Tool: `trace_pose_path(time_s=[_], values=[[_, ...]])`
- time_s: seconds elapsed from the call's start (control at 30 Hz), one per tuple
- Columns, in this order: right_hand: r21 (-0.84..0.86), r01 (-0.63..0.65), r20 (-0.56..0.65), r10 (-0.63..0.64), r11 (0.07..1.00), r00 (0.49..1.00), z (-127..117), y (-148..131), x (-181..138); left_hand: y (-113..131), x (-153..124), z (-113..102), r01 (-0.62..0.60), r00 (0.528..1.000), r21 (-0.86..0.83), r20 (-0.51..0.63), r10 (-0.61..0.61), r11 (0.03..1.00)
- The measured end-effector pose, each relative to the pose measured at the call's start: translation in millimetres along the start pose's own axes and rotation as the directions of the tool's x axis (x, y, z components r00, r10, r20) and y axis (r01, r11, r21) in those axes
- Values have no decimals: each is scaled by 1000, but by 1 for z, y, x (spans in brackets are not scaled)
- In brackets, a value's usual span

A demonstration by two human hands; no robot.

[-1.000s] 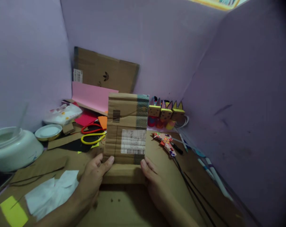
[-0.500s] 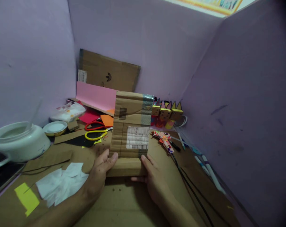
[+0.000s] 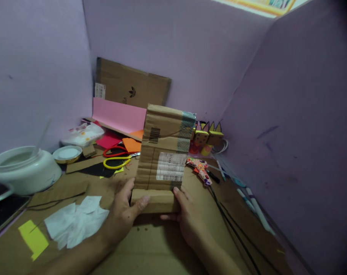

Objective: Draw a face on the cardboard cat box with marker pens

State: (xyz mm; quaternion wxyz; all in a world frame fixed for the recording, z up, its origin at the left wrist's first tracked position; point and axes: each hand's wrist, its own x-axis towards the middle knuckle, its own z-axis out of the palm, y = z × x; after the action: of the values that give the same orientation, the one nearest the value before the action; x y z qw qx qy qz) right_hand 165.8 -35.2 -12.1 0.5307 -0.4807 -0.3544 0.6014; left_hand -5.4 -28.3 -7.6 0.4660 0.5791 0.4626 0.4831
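Note:
A piece of cardboard (image 3: 150, 164) stands upright in front of me, folded along its lower part so that a plain strip juts toward me. It bears a white shipping label, a barcode and a band of bluish tape on the right. My left hand (image 3: 127, 210) grips the folded strip at its left end, thumb pressed on the front. At the right end, my right hand (image 3: 187, 210) holds the strip with the thumb on the fold and a finger underneath. Beyond it lies a floral-patterned glue gun (image 3: 200, 171) with a black cord.
To the left are a white pot (image 3: 27, 172), crumpled tissue (image 3: 76, 221), a yellow paper scrap (image 3: 33, 238) and yellow-handled scissors (image 3: 116, 163). Pink paper (image 3: 119, 116) and a cardboard sheet (image 3: 127, 84) lean at the back wall. Cardboard animal figures (image 3: 208, 137) and markers (image 3: 258, 210) are on the right.
The upright cardboard panel has tilted a little to the right, its top edge shifting right and up. My left thumb has slid right onto the folded strip. My right hand has hardly moved.

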Motion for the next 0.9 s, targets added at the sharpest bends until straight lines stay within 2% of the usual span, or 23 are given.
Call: trace_pose_path(time_s=[0.13, 0.27, 0.5, 0.7, 0.9], values=[[-59, -15, 6, 15, 998, 1000, 1, 1, 0, 0, 0, 3, 90, 996, -126, -1, -91, 988], [-95, 4, 33, -1, 995, 999, 2, 2, -2, -3, 3, 7, 115, 991, -170, -51, -126, 979], [-92, 3, 55, 2, 996, 998, 4, -1, -5, 2, 4, 9, 124, 986, -118, -95, -135, 985], [-75, -17, 21, 19, 997, 1000, 5, -2, -6, 7, 4, 11, 138, 984, -104, -96, -148, 985], [-74, -32, 16, 34, 997, 999, 5, 1, -5, 5, 5, 11, 142, 977, -28, -159, -144, 990]])
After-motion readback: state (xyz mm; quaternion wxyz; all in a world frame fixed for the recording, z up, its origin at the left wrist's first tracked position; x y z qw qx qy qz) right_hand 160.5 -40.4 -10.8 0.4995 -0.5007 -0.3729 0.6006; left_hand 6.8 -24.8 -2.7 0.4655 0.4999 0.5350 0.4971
